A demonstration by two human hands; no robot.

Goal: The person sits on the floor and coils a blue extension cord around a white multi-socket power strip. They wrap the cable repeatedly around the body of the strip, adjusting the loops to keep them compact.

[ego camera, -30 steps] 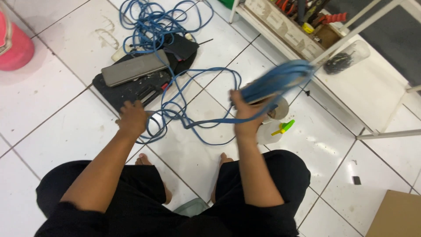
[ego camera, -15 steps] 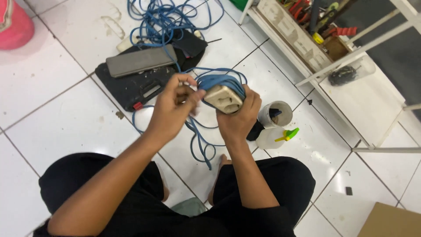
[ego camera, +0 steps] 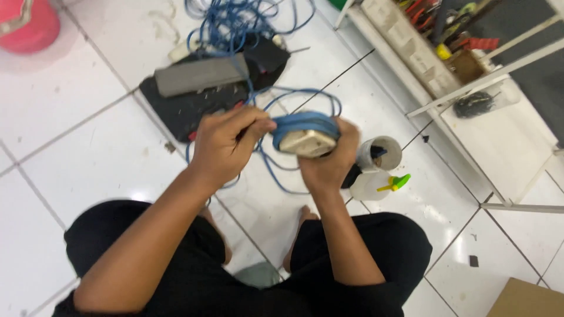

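The fingers of the left hand (ego camera: pixel 226 141) are pinched shut on a strand of blue network cable (ego camera: pixel 305 122), while those of the right hand (ego camera: pixel 330 159) are curled closed around a cream plastic block (ego camera: pixel 305 142), possibly a wall socket or adapter, though motion blur leaves that unsure. The cable lies looped over the top of that block, between the two hands, and trails off in slack curves below and beyond the fingers to a larger tangle (ego camera: pixel 235 23) farther away on the white tiled floor (ego camera: pixel 76 158). The cable looks light, limp and springy, so it probably handles best held close to the wrap; the block looks rigid and smooth, best gripped by its sides. Beyond the left fingers sit a grey rectangular device (ego camera: pixel 200 74) on a black bag (ego camera: pixel 188 108); just right of the right hand stand a small cup (ego camera: pixel 380 154) and a white bottle with a green nozzle (ego camera: pixel 379 185).
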